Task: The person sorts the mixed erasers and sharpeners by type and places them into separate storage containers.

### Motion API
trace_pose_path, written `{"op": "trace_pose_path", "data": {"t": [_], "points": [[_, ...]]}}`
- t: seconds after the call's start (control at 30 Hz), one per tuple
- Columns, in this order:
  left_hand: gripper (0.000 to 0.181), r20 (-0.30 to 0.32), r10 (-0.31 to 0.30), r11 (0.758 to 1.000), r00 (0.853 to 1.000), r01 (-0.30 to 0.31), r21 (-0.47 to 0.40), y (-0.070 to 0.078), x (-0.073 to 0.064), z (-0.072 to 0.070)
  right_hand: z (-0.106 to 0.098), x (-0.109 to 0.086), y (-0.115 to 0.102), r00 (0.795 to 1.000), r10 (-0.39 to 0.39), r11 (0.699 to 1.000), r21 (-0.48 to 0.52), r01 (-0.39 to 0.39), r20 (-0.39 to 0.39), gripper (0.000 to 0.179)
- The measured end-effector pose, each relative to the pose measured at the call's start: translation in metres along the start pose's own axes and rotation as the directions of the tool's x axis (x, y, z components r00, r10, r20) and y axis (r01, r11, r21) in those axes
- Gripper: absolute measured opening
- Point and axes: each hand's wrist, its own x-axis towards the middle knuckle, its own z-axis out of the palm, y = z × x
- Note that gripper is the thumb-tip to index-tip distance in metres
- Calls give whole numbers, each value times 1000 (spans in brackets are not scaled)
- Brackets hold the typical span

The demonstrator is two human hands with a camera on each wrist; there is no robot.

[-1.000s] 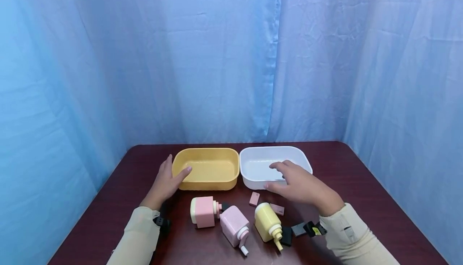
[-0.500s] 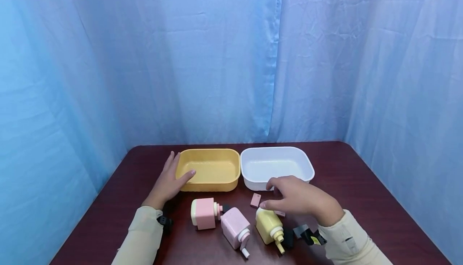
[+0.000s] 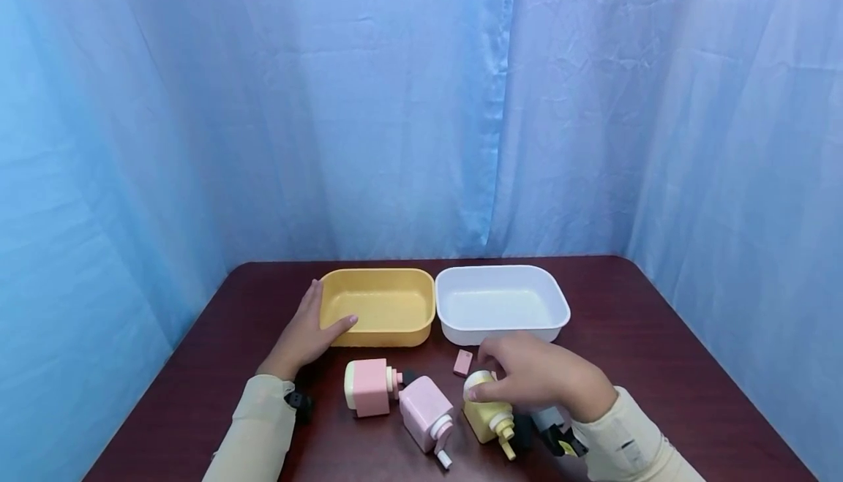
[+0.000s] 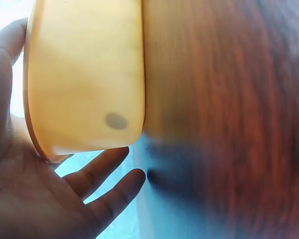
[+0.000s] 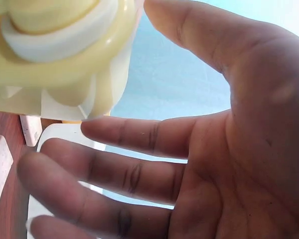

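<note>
A yellow pump bottle (image 3: 479, 420) lies on the dark table, its pump toward the near edge. My right hand (image 3: 536, 376) is over it, thumb and fingers spread to either side. In the right wrist view the thumb and index fingertips come right at the edge of the bottle (image 5: 102, 74), with the other fingers extended below. At the left end of a yellow basin (image 3: 382, 306), my left hand (image 3: 306, 332) rests with thumb along the front and spread fingers by the side. The left wrist view has the basin (image 4: 87, 74) between thumb and fingers.
A white basin (image 3: 502, 305) stands right of the yellow one. Left of the yellow bottle lie a lilac pump bottle (image 3: 424, 405) and a pink one (image 3: 372, 387). A small pink block (image 3: 463, 363), a black block (image 3: 522, 431) and a grey block (image 3: 548, 418) are nearby.
My right hand has come down and nearer from over the white basin to the yellow bottle. The left hand has stayed at the yellow basin, which shifted slightly.
</note>
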Motion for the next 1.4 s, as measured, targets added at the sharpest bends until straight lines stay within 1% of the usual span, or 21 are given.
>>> {"op": "trace_pose_path", "data": {"t": [0.13, 0.3, 0.4, 0.47, 0.57, 0.7, 0.77, 0.93, 1.2, 1.4], "points": [[118, 6, 2, 999, 1000, -2, 35, 0, 1, -1, 0, 0, -3, 1000, -8, 1000, -10, 8, 4, 38], [116, 5, 11, 997, 1000, -11, 79, -1, 1, -1, 1, -1, -8, 1000, 12, 1000, -2, -12, 19, 41], [116, 11, 10, 996, 1000, -11, 93, -1, 0, -2, 3, -2, -11, 1000, 23, 999, -25, -23, 12, 42], [115, 20, 8, 995, 1000, -10, 100, -1, 0, -2, 5, -2, -12, 1000, 24, 999, -45, -24, 0, 41], [113, 31, 8, 994, 999, -11, 110, -1, 0, -2, 7, -2, -14, 1000, 20, 998, -59, -20, -5, 35], [115, 39, -1, 991, 999, -4, 131, -2, 0, -1, 10, -3, -17, 999, 40, 997, -61, -40, 6, 32], [116, 41, -5, 990, 999, -1, 140, -2, 0, -1, 11, -3, -18, 998, 59, 997, -56, -59, 12, 33], [118, 49, -6, 989, 999, -1, 146, 0, -2, -4, 12, -2, -19, 997, 78, 997, -18, -77, 28, 32], [119, 51, -7, 989, 999, -1, 147, 0, -3, -8, 14, 1, -20, 992, 115, 993, 5, -115, 43, 34], [118, 54, -13, 988, 998, 5, 153, -2, -3, -9, 15, 1, -23, 994, 106, 994, 3, -106, 26, 34]]}}
